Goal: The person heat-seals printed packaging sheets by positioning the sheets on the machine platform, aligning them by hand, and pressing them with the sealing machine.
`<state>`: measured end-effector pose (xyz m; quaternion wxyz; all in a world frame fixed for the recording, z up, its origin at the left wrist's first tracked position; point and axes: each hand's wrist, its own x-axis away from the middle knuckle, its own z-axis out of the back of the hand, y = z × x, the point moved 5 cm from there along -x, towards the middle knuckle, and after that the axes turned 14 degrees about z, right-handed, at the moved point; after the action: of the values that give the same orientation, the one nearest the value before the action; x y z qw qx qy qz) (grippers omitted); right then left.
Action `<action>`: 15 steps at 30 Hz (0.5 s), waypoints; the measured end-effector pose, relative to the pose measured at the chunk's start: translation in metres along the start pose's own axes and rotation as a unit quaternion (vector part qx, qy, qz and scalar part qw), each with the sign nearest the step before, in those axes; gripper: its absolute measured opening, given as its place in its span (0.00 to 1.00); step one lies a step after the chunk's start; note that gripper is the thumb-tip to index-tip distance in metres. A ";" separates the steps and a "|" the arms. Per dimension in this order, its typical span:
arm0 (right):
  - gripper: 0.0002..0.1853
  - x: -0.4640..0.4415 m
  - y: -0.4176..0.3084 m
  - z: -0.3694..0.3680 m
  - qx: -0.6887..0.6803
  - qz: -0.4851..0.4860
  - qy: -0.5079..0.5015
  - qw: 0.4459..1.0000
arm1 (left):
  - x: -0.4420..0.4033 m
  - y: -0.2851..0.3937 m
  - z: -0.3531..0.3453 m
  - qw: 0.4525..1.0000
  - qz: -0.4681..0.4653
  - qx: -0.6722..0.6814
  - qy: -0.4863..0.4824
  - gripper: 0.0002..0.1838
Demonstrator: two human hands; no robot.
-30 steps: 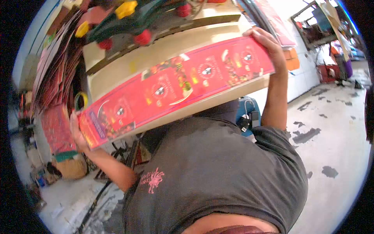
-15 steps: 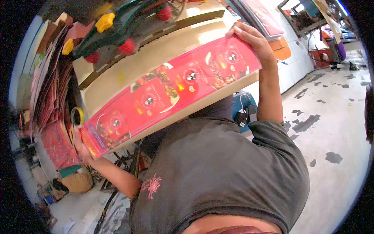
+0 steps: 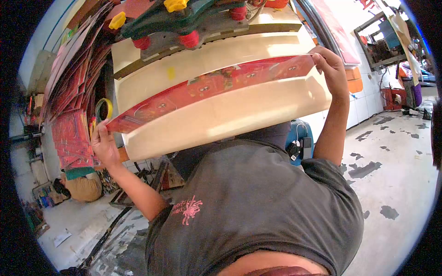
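A long red printed sheet (image 3: 216, 85), with food pictures and round logos on it, stretches between my two hands. It is tilted, so its face shows as a narrow, slightly curved band over a cream tabletop (image 3: 230, 112). My left hand (image 3: 106, 148) pinches the sheet's left end near the table's left edge. At the far right corner, the fingers and thumb of my right hand (image 3: 332, 71) are closed on the other end. Whether the sheet touches the tabletop along its near edge I cannot tell.
Beyond the sheet stands a machine (image 3: 207, 20) with green arms, yellow knobs and red cylinders. Red printed sheets (image 3: 73, 138) are stacked at left beside a yellow tape roll (image 3: 104, 109). More sheets (image 3: 334, 41) lie back right. A person (image 3: 83, 186) is low at left.
The red sheet has tipped from facing me to nearly edge-on. Both hands still hold its ends, and more of the cream tabletop shows in front. My view has shifted slightly.
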<state>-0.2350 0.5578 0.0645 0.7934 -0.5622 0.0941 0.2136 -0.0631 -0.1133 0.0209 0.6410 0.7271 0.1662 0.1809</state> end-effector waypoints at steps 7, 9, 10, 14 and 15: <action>0.11 0.030 0.025 0.003 -0.036 -0.052 0.035 0.997 | 0.016 -0.007 -0.005 0.965 0.028 -0.260 0.006 0.13; 0.12 0.036 0.037 0.006 0.068 -0.088 -0.048 0.993 | 0.009 -0.024 -0.001 0.965 0.042 -0.259 0.029 0.11; 0.13 0.036 0.034 0.006 0.076 -0.081 -0.033 0.993 | 0.011 -0.023 -0.010 0.963 0.058 -0.262 0.041 0.11; 0.17 0.027 0.030 0.000 0.100 -0.101 -0.005 0.990 | 0.009 -0.009 -0.050 0.952 0.110 -0.284 0.038 0.11; 0.17 0.024 0.039 0.000 0.100 -0.101 -0.004 0.990 | 0.006 -0.008 -0.059 0.946 0.139 -0.293 0.030 0.12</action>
<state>-0.2304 0.5744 0.0221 0.8635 -0.4858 0.0550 0.1239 -0.0857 -0.0577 0.0200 0.7887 0.5176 0.0225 0.3310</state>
